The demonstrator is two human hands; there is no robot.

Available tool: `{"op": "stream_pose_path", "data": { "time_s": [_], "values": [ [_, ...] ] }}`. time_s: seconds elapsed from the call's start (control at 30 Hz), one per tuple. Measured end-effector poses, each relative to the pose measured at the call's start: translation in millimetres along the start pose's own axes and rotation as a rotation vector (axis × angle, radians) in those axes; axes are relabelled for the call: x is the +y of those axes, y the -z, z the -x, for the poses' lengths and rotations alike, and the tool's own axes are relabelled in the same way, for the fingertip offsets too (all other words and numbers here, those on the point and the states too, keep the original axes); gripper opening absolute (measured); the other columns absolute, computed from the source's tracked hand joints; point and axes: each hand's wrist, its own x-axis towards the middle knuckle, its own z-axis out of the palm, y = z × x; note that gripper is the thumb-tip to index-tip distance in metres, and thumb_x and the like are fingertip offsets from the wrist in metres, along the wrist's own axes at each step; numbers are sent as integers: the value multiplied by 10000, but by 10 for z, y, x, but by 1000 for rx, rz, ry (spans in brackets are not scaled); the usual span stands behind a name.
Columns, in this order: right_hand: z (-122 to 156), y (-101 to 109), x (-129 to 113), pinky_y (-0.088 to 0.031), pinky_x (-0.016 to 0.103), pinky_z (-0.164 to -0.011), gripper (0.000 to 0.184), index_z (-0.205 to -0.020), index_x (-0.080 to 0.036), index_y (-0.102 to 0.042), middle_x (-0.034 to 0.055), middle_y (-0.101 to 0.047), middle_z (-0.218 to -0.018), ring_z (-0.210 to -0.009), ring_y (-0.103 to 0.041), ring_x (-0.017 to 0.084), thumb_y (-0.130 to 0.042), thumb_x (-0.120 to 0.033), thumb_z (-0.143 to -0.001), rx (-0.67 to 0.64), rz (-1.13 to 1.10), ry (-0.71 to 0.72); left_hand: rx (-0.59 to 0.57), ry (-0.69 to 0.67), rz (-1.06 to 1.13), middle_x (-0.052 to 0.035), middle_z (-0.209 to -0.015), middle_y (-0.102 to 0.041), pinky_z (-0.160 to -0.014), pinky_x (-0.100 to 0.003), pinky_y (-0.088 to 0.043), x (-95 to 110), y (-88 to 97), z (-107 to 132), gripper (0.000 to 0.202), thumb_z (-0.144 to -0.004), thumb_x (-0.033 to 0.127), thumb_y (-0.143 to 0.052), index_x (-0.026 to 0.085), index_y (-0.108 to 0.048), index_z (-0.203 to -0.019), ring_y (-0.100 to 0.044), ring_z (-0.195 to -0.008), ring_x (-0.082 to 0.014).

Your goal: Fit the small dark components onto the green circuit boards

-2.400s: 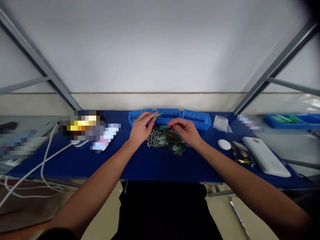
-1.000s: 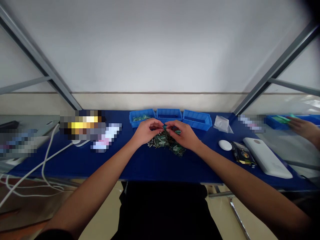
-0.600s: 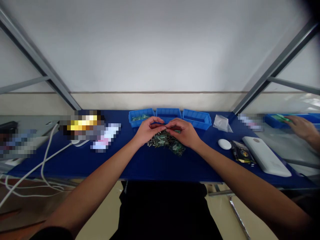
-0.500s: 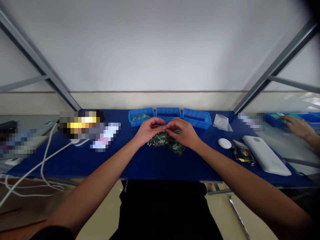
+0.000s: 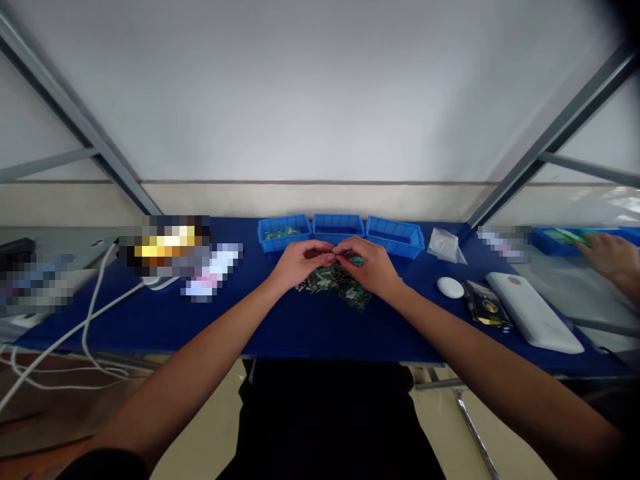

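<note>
My left hand (image 5: 299, 263) and my right hand (image 5: 367, 267) meet fingertip to fingertip above a pile of small green circuit boards and metal parts (image 5: 334, 283) on the blue table (image 5: 280, 320). Both hands are closed in a pinch on a small piece from the pile; it is too small to name. Three blue bins stand just behind the hands: the left bin (image 5: 283, 233) holds some green boards, and the contents of the middle bin (image 5: 338, 225) and the right bin (image 5: 395, 236) do not show.
A white round object (image 5: 450, 287), a dark packet (image 5: 484, 305) and a white flat device (image 5: 533, 311) lie to the right. A clear bag (image 5: 443, 246) sits behind them. White cables (image 5: 90, 313) hang off the left. Another person's hand (image 5: 607, 255) reaches into a far-right blue tray (image 5: 555, 241).
My left hand came back from the left bin and joined the right hand over the pile. Both now pinch together. The other person's hand appeared at the far right.
</note>
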Motion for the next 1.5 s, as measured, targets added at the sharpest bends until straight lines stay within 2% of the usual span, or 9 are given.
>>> {"op": "stream_pose_path", "data": {
  "time_s": [0.27, 0.5, 0.67, 0.87, 1.0, 1.13, 1.27, 1.4, 1.5],
  "values": [
    [0, -21, -17, -671, 396, -805, 119, -1034, -252, -742, 58, -786, -996, -881, -770, 223, -711, -356, -983, 47, -35, -160, 69, -150, -188, -70, -1105, -811, -894, -412, -657, 1, 41, -17, 206, -866, 382, -854, 272, -865, -1041, -779, -930, -219],
    [11, -26, -1, -645, 363, -756, 96, -965, -249, -741, 26, -802, -924, -778, -761, 195, -729, -341, -942, -2, -42, -223, 62, -192, -260, -63, -1106, -799, -882, -375, -652, 26, 37, 4, 109, -882, 302, -807, 285, -877, -964, -769, -952, -200],
    [27, -30, 33, -647, 368, -755, 117, -960, -253, -698, 19, -797, -917, -797, -775, 207, -756, -338, -903, -29, -101, -262, 56, -179, -198, -69, -1107, -811, -920, -407, -651, 41, 20, 20, 103, -868, 296, -823, 251, -861, -952, -781, -963, -213],
    [24, -24, 2, -653, 364, -790, 359, -1261, -274, -661, 2, -798, -939, -783, -769, 188, -694, -233, -906, -69, -65, -184, 35, -150, -85, -89, -1109, -818, -987, -433, -641, -14, 8, 2, 150, -879, 320, -828, 199, -790, -958, -793, -1031, -230],
    [8, -16, -8, -640, 359, -767, 256, -1186, -276, -731, 25, -793, -969, -796, -753, 193, -649, -238, -947, -43, 14, -128, 97, -61, 14, -84, -1011, -821, -817, -390, -682, -23, -4, -19, 393, -895, 404, -833, 189, -696, -1194, -814, -868, -224],
    [6, -15, 9, -642, 365, -742, 153, -1094, -256, -735, 45, -807, -987, -843, -775, 218, -685, -291, -954, 23, 34, -169, 26, 5, 5, -68, -915, -818, -625, -322, -656, 11, -28, 7, 395, -963, 466, -752, 195, -716, -1247, -802, -735, -212],
    [-1, -6, -1, -634, 370, -746, 115, -1053, -250, -716, 48, -796, -989, -857, -766, 222, -706, -291, -946, 40, 60, -160, -26, -48, -41, -85, -1092, -834, -809, -385, -687, 42, -73, 44, 424, -960, 450, -758, 203, -743, -1304, -818, -930, -240],
    [-8, 0, 3, -599, 342, -696, 48, -979, -242, -717, 53, -738, -960, -842, -717, 207, -727, -265, -938, 63, 91, -112, -44, -76, -68, -87, -1251, -807, -1029, -446, -634, 45, -84, 55, 404, -956, 428, -768, 220, -765, -1302, -793, -1102, -253],
    [1, -15, 27, -594, 331, -678, 45, -964, -241, -721, 46, -723, -927, -803, -700, 195, -746, -261, -932, 64, 80, -115, -17, -88, -126, -80, -1241, -811, -1053, -445, -615, 25, -64, 48, 364, -956, 429, -765, 233, -784, -1263, -788, -1116, -255]
  ]
}}
